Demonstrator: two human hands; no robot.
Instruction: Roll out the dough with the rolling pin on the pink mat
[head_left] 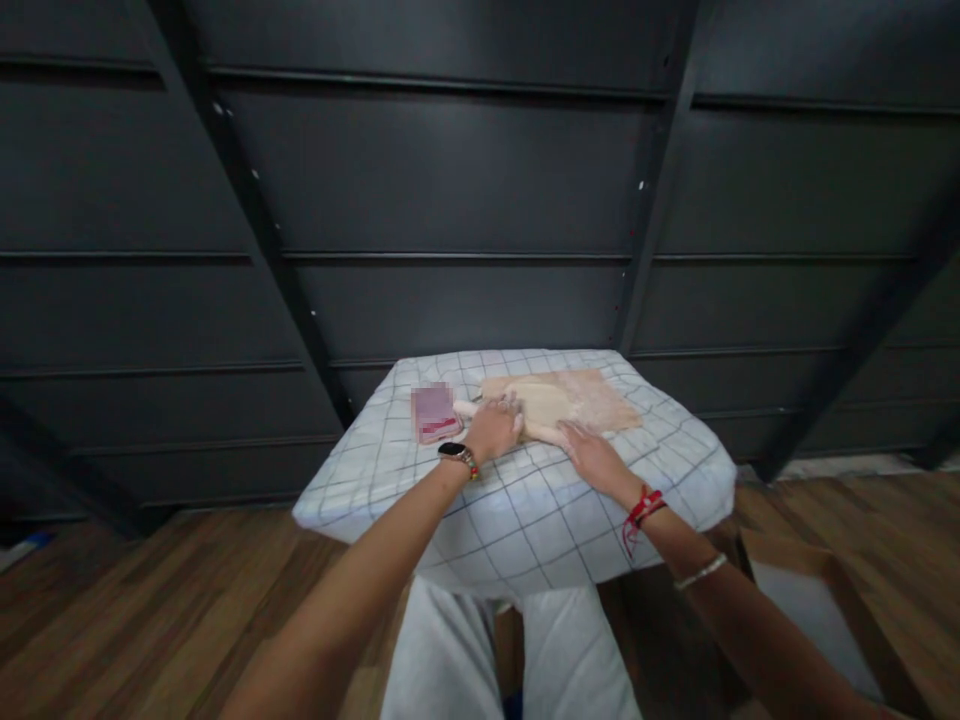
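Observation:
A pale wooden rolling pin (543, 432) lies at a slant across the near edge of a flat sheet of dough (546, 402). My left hand (495, 426) is closed over the pin's left part, and one end pokes out beyond it. At the other end my right hand (592, 452) rests on the pin, its fingers partly hidden from view. Beneath the dough is a light brown board (619, 405), dusted with white flour on its right side.
A checked white cloth (517, 510) covers the small table. Left of the board lies a blurred pinkish rectangular thing (435, 412). A dark panelled wall (465, 170) rises right behind the table. On the wooden floor at right stands an open cardboard box (817, 600).

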